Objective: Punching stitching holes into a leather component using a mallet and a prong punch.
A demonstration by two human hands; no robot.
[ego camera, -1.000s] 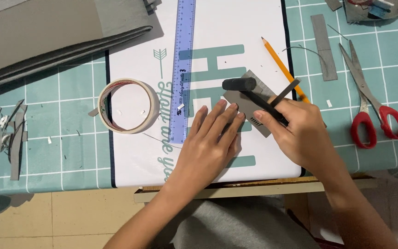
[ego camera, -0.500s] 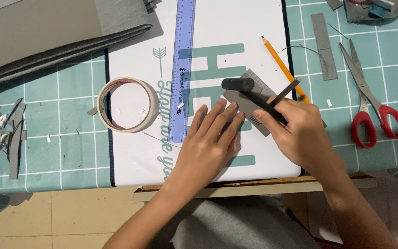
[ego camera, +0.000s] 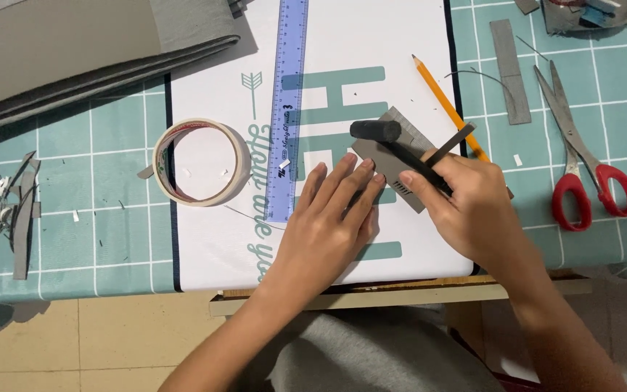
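My left hand [ego camera: 328,218] lies flat with fingers spread, its fingertips pressing the near edge of a small grey card piece [ego camera: 400,145] on a white printed sheet [ego camera: 371,43]. My right hand [ego camera: 466,207] grips a black-handled tool [ego camera: 393,149] whose round dark head rests on the grey piece. A thin grey strip [ego camera: 451,144] sticks out beside my right fingers. A yellow pencil [ego camera: 440,98] lies just behind the piece.
A blue ruler [ego camera: 288,101] lies lengthwise left of the piece, a roll of tape [ego camera: 199,162] beyond it. Red-handled scissors [ego camera: 582,156] and a grey strip [ego camera: 509,69] lie at the right. Grey boards [ego camera: 74,51] sit top left, grey offcuts [ego camera: 5,210] far left on the green cutting mat [ego camera: 96,239].
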